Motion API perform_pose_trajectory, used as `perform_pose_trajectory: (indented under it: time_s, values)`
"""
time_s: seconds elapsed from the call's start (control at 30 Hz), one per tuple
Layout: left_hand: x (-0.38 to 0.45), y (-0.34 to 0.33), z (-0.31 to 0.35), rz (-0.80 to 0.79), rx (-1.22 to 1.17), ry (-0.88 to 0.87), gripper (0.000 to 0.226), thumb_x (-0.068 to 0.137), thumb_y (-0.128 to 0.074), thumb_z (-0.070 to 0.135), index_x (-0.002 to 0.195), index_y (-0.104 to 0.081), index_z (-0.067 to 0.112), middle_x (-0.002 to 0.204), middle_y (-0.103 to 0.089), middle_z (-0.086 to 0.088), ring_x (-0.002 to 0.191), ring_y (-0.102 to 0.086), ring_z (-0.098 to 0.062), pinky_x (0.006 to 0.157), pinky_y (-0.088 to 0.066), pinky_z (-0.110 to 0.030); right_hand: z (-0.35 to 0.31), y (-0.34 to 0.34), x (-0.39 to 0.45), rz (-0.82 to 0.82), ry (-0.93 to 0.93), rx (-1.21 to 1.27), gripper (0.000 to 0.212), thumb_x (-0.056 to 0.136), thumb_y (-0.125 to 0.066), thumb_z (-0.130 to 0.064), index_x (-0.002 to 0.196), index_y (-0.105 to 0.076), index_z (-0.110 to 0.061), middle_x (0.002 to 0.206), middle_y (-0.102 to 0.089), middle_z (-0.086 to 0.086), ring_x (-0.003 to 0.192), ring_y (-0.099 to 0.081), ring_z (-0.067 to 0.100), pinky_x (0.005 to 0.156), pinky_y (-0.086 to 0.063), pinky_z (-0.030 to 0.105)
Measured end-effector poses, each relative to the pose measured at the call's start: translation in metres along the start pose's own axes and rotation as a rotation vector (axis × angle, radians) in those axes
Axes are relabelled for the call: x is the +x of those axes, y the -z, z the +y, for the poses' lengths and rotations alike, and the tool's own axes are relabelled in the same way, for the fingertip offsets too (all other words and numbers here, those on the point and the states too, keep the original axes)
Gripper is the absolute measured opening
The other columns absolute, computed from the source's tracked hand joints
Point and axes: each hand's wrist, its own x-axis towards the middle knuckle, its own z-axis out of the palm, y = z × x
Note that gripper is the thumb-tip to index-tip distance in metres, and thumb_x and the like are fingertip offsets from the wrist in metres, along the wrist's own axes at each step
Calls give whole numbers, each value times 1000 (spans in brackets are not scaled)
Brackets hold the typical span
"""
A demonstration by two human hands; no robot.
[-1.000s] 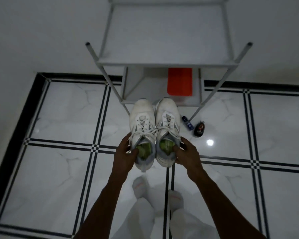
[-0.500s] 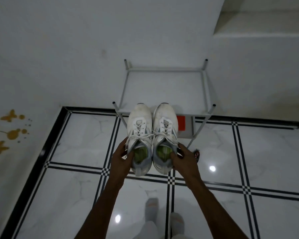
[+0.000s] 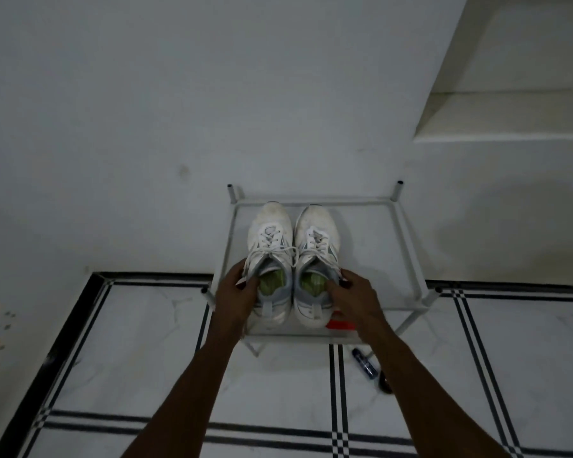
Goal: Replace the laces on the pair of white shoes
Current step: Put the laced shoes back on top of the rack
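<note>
While both bare forearms reach toward twelve o'clock, the left hand [image 3: 237,292] grips the collar of the left white laced fabric sneaker [image 3: 270,256], thumb at its opening. Touching it at three o'clock, the right white laced sneaker [image 3: 316,256] is gripped by the right hand [image 3: 353,297]. Both shoes are over the grey metal-framed rack shelf [image 3: 377,259].

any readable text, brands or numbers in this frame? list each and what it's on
None can be read.
Left white shoe and right white shoe: no legible logo or lettering.
Blue tube on the floor: pale markings, too small and blurred.
Red box under the rack top: no print shows.
</note>
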Motion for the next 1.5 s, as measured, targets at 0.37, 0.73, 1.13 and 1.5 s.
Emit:
perform_pose_trajectory:
  time_s: [0.37,0.73,1.13,1.5]
  values:
    - [87,-13,-19,-19,17,77,28,99,-61,11,122,-65,26,97,-72,5,72,-70,0,54,-51,-15,-17,-24,84,-39,-152,70,27,86,-69,-38,110,-70,-26,106,-70,3,89,-67,20,68,-63,45]
    - [42,-30,1,265,472,-552,27,95,-69,20,120,-63,12,122,-55,-8,117,-51,-25,101,-37,-34,2,-11,37,186,157,32,46,91,-68,-40,132,-57,-22,118,-62,-5,103,-62,7,75,-50,9]
    - [-92,-165,-159,-501,-96,294,20,104,-54,21,112,-69,10,100,-74,-12,92,-69,-23,81,-49,-35,213,49,-17,91,-110,302,22,97,-63,-30,102,-70,-10,95,-76,5,89,-74,20,74,-59,33]
    - [-94,-309,-470,-435,73,509,21,104,-53,13,113,-71,9,97,-75,-7,85,-69,-16,77,-49,-31,547,49,96,310,-226,125,12,90,-67,-33,95,-70,-22,86,-74,-5,78,-72,13,69,-60,36]
